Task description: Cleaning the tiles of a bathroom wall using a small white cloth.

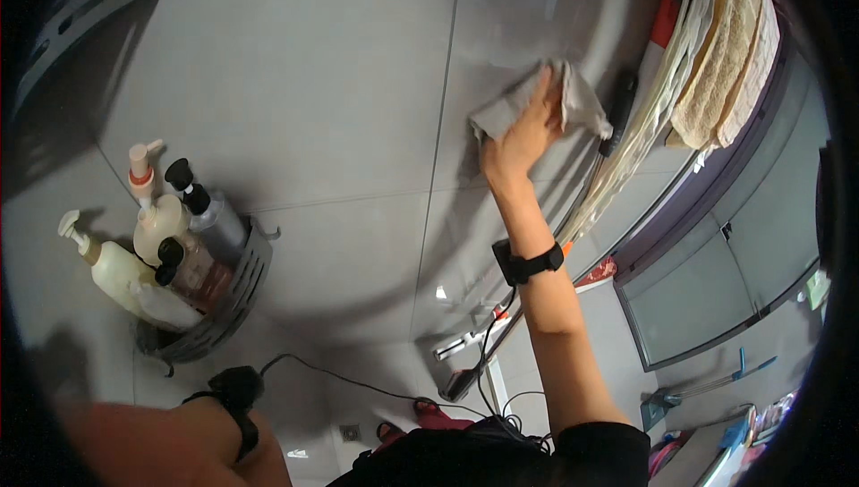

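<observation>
My right hand [523, 138] presses a crumpled grey-beige cloth [510, 111] against the pale grey tiled wall [340, 111]. Its fingers lie over the cloth, and part of the cloth bunches up beyond them. A black strap with a small device [528, 263] is round my right wrist. At the lower left, my left hand [148, 442] is a blurred shape near the picture's edge, beside a strapped black device [237, 389]. No fingers can be made out there, nor whether it holds anything.
A grey corner basket [237, 286] holds several pump bottles [116, 272]. Another grey rack [85, 8] is at upper left. Towels [729, 58] hang at upper right beside a black-handled tool [620, 107]. A cable [358, 387] trails near the floor drain [350, 433].
</observation>
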### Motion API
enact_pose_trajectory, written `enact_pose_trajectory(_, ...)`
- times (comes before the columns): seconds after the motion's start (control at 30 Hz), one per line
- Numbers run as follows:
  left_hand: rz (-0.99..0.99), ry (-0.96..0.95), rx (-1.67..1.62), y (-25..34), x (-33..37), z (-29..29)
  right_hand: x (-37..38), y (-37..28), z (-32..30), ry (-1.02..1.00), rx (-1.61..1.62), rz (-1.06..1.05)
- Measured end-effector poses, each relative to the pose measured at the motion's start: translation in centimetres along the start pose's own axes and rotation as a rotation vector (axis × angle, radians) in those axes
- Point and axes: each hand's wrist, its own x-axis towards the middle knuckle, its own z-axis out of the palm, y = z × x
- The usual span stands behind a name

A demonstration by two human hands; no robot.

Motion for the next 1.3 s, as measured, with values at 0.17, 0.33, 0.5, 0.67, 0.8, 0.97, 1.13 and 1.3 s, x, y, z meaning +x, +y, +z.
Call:
enact_pose_trajectory(0.17, -0.485, 0.013, -0.151, -1.7, -4.5, 10.4, 0.0, -7.3, 2.5, -0.226, -0.006, -0.209)
enact_pose_trajectory(0.33, -0.469, 0.05, -0.137, -4.7, -7.9, 21.1, -3.0, -9.9, 2.1, -0.321, 0.306, -0.483)
enact_pose_trajectory(0.5, -0.455, 0.516, -0.032, -4.4, -8.9, 25.8, -2.1, -6.6, 1.0, -0.397, 0.734, -0.501)
enact_pose_trajectory(0.67, -0.506, 0.35, 0.144, -6.7, -8.5, 28.7, 1.7, -6.5, -0.7, -0.546, 1.038, -0.069)
enact_pose_trajectory(0.8, -0.485, 0.031, 0.617, -8.6, -8.3, 28.6, 2.1, -5.7, -3.0, -0.572, 1.094, 0.076)
enact_pose_trajectory(0.97, -0.506, -0.189, 0.744, -10.7, -4.4, 24.1, -0.7, -2.4, -11.1, -0.604, 1.133, 0.159)
enact_pose_trajectory(1.13, -0.403, 0.031, 0.815, -16.4, 2.6, 19.5, -4.8, 0.6, -17.0, -0.71, 0.908, 0.425)
enact_pose_trajectory(1.3, -0.357, 0.169, 0.785, -15.5, 2.8, 22.1, -7.1, 1.0, -20.2, -0.566, 0.795, 0.611)
